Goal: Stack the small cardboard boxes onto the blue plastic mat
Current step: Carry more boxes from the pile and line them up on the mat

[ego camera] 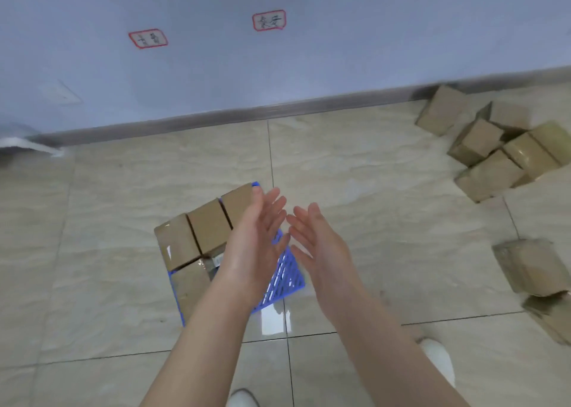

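A blue plastic grid mat [285,278] lies on the tiled floor. Three small cardboard boxes [207,227] stand in a row along its far left side, and another box [188,286] lies in front of them, partly hidden by my left forearm. My left hand [258,236] hovers above the mat's right part, palm facing right, fingers spread and holding nothing. My right hand [319,242] is beside it, palm facing left, fingers apart and empty. The two hands are a small gap apart.
A heap of several cardboard boxes [491,147] lies at the far right near the wall's baseboard. Two more boxes [531,266] sit at the right edge. Two white shoes [438,360] show at the bottom. The wall bears two red-framed labels [268,20].
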